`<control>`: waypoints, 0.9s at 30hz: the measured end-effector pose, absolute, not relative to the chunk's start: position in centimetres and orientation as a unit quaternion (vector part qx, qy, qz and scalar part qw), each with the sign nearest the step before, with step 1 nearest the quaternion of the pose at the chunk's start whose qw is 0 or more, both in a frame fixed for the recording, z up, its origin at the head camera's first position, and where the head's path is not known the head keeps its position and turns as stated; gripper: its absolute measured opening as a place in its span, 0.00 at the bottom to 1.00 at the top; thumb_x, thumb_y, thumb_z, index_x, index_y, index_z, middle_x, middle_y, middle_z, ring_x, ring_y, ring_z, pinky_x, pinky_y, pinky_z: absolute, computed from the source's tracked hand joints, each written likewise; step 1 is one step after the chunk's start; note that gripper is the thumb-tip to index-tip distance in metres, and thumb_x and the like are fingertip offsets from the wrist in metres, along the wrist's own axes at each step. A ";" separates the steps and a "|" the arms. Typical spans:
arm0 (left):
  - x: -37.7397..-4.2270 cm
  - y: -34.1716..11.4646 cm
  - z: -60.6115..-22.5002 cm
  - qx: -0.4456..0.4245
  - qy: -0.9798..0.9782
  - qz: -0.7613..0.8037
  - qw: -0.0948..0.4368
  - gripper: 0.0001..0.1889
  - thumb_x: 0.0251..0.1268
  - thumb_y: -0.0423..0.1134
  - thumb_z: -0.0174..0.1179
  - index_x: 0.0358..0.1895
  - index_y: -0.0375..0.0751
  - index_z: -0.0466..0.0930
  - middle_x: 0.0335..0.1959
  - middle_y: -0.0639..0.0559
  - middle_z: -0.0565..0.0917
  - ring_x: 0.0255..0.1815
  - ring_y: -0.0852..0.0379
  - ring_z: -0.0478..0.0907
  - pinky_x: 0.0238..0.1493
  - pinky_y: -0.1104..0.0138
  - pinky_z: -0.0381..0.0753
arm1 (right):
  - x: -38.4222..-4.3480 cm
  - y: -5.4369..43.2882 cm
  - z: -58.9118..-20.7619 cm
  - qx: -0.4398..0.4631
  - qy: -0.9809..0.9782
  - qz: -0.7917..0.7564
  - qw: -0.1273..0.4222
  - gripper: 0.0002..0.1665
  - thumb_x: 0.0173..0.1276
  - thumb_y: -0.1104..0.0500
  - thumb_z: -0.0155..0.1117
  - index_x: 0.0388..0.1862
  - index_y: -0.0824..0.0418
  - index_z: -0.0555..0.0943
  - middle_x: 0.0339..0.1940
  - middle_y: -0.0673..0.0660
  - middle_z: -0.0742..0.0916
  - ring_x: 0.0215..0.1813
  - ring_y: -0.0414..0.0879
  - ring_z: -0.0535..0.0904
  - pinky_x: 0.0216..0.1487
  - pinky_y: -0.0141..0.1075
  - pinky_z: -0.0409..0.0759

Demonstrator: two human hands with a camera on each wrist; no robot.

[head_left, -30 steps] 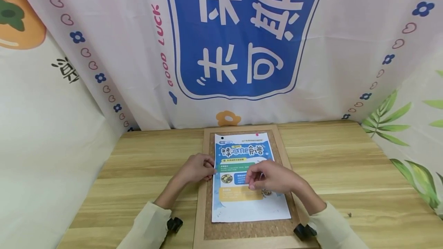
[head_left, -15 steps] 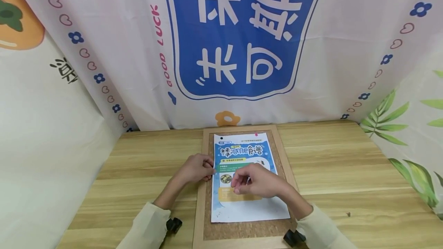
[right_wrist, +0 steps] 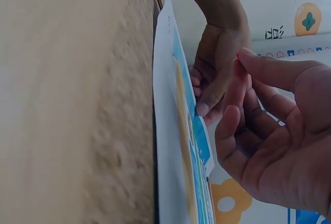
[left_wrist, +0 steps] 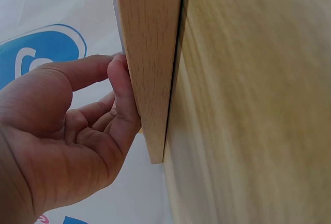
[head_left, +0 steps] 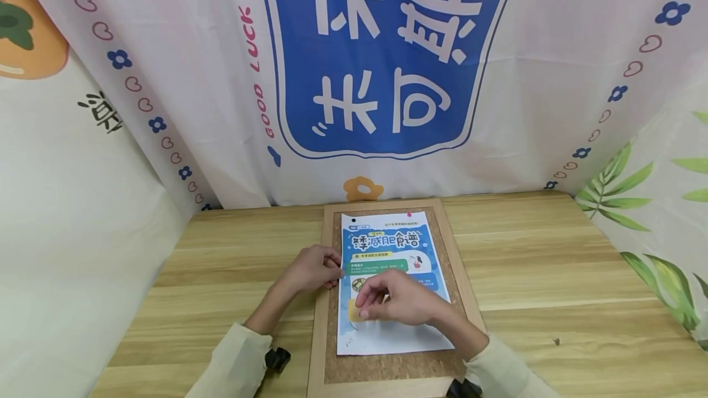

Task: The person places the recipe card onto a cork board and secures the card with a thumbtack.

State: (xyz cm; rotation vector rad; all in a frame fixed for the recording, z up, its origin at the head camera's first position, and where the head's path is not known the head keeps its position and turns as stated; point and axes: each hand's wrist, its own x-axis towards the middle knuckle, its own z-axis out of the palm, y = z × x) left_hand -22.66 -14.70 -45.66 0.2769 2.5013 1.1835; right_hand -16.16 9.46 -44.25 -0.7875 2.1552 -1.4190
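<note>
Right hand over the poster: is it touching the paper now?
Apart. The right wrist view shows it: the poster lies nearly edge-on, and a visible gap separates it from the right hand, curled fingers included.

I'm reading this as a small staged booth; can't tell whether home, office or studio. Wood-grain surface (head_left: 531,263), wrinkled cloth backdrop (head_left: 553,97) at its far edge: blue sign print (head_left: 389,54), sideways white characters, GOOD LUCK lettering (head_left: 256,72), hearts, flowers. Pale sides enclose it, orange fruit print (head_left: 41,35) left, green leaf print (head_left: 622,183) right.
</note>
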 end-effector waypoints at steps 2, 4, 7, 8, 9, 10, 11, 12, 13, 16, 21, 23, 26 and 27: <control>-22.6 -14.7 -45.7 0.098 0.885 0.419 0.179 0.05 0.70 0.30 0.69 0.45 0.34 0.86 0.30 0.48 0.88 0.27 0.57 0.83 0.30 0.68 0.84 | -15.9 9.2 -44.3 -0.277 0.779 -0.514 0.229 0.04 0.72 0.62 0.75 0.42 0.62 0.89 0.36 0.52 0.91 0.37 0.39 0.85 0.42 0.29 0.84; -22.6 -14.8 -45.6 0.098 0.884 0.421 0.178 0.05 0.70 0.30 0.69 0.45 0.34 0.86 0.30 0.48 0.88 0.26 0.58 0.83 0.30 0.68 0.84 | -15.7 9.0 -44.3 -0.269 0.780 -0.513 0.237 0.04 0.71 0.62 0.75 0.42 0.62 0.89 0.35 0.52 0.91 0.37 0.39 0.85 0.41 0.29 0.83; -22.6 -14.8 -45.6 0.101 0.882 0.425 0.177 0.06 0.69 0.30 0.69 0.45 0.32 0.86 0.31 0.48 0.88 0.26 0.58 0.84 0.30 0.68 0.85 | -15.5 8.8 -44.5 -0.265 0.780 -0.510 0.247 0.03 0.70 0.64 0.76 0.41 0.62 0.90 0.35 0.52 0.91 0.37 0.39 0.86 0.39 0.28 0.83; -22.6 -14.7 -45.6 0.102 0.881 0.426 0.178 0.06 0.69 0.30 0.69 0.45 0.32 0.86 0.31 0.47 0.89 0.26 0.58 0.84 0.30 0.68 0.85 | -15.5 8.7 -44.6 -0.267 0.781 -0.506 0.249 0.03 0.70 0.65 0.76 0.40 0.62 0.90 0.35 0.51 0.92 0.36 0.39 0.86 0.39 0.28 0.83; -22.6 -14.7 -45.6 0.102 0.881 0.427 0.178 0.06 0.69 0.30 0.69 0.46 0.32 0.86 0.31 0.47 0.89 0.27 0.58 0.84 0.30 0.68 0.86 | -15.5 8.6 -44.6 -0.270 0.781 -0.503 0.251 0.03 0.69 0.65 0.76 0.40 0.62 0.90 0.34 0.51 0.92 0.36 0.38 0.86 0.39 0.28 0.83; -22.6 -14.7 -45.6 0.104 0.881 0.426 0.177 0.07 0.69 0.30 0.69 0.46 0.32 0.86 0.31 0.47 0.89 0.27 0.58 0.84 0.30 0.68 0.86 | -15.5 8.5 -44.7 -0.276 0.781 -0.500 0.252 0.03 0.69 0.66 0.76 0.40 0.62 0.90 0.34 0.51 0.92 0.36 0.37 0.86 0.39 0.27 0.83; -22.6 -14.7 -45.6 0.104 0.881 0.427 0.177 0.07 0.69 0.30 0.69 0.46 0.31 0.86 0.31 0.47 0.89 0.26 0.57 0.84 0.30 0.68 0.86 | -15.5 8.5 -44.7 -0.281 0.780 -0.497 0.255 0.03 0.69 0.66 0.75 0.40 0.63 0.90 0.34 0.51 0.92 0.36 0.37 0.86 0.39 0.27 0.83; -22.6 -14.7 -45.5 0.104 0.881 0.427 0.177 0.07 0.69 0.30 0.69 0.46 0.31 0.86 0.31 0.47 0.89 0.26 0.57 0.84 0.30 0.68 0.86 | -15.5 8.4 -44.8 -0.288 0.779 -0.495 0.257 0.03 0.69 0.67 0.75 0.40 0.63 0.90 0.34 0.52 0.92 0.36 0.36 0.86 0.39 0.27 0.84; -22.6 -14.8 -45.5 0.105 0.881 0.427 0.175 0.07 0.69 0.30 0.69 0.46 0.31 0.86 0.31 0.46 0.89 0.26 0.57 0.84 0.30 0.68 0.86 | -15.6 8.4 -44.8 -0.295 0.778 -0.490 0.259 0.03 0.69 0.67 0.75 0.40 0.63 0.90 0.34 0.51 0.92 0.36 0.35 0.86 0.39 0.27 0.84; -22.6 -14.8 -45.5 0.103 0.881 0.427 0.174 0.07 0.68 0.29 0.69 0.45 0.31 0.86 0.31 0.46 0.89 0.26 0.57 0.84 0.30 0.68 0.85 | -15.7 8.2 -44.9 -0.313 0.775 -0.480 0.266 0.03 0.69 0.67 0.75 0.40 0.63 0.90 0.34 0.51 0.92 0.35 0.34 0.86 0.41 0.27 0.84; -22.7 -14.8 -45.6 0.101 0.879 0.431 0.177 0.07 0.68 0.29 0.69 0.46 0.31 0.86 0.31 0.46 0.89 0.26 0.57 0.84 0.31 0.68 0.86 | -15.9 8.0 -45.0 -0.329 0.776 -0.464 0.274 0.02 0.69 0.65 0.76 0.40 0.61 0.91 0.34 0.50 0.92 0.35 0.33 0.85 0.42 0.27 0.84; -22.7 -14.8 -45.5 0.102 0.879 0.431 0.176 0.07 0.68 0.29 0.69 0.46 0.31 0.86 0.31 0.46 0.89 0.26 0.57 0.84 0.31 0.68 0.86 | -16.0 7.9 -45.1 -0.331 0.774 -0.464 0.276 0.02 0.69 0.64 0.77 0.40 0.61 0.91 0.34 0.51 0.92 0.35 0.33 0.85 0.41 0.26 0.84; -22.6 -14.8 -45.4 0.104 0.880 0.429 0.175 0.07 0.68 0.29 0.69 0.46 0.31 0.86 0.31 0.46 0.89 0.26 0.58 0.84 0.31 0.68 0.86 | -16.1 7.8 -45.3 -0.333 0.770 -0.469 0.277 0.03 0.69 0.64 0.77 0.40 0.61 0.91 0.34 0.52 0.93 0.34 0.33 0.85 0.41 0.26 0.84; -22.6 -14.8 -45.4 0.103 0.880 0.429 0.175 0.07 0.68 0.29 0.69 0.46 0.31 0.86 0.31 0.46 0.89 0.26 0.58 0.84 0.31 0.68 0.86 | -16.1 7.8 -45.4 -0.334 0.768 -0.471 0.277 0.03 0.69 0.64 0.77 0.40 0.62 0.91 0.34 0.52 0.93 0.34 0.33 0.85 0.41 0.26 0.84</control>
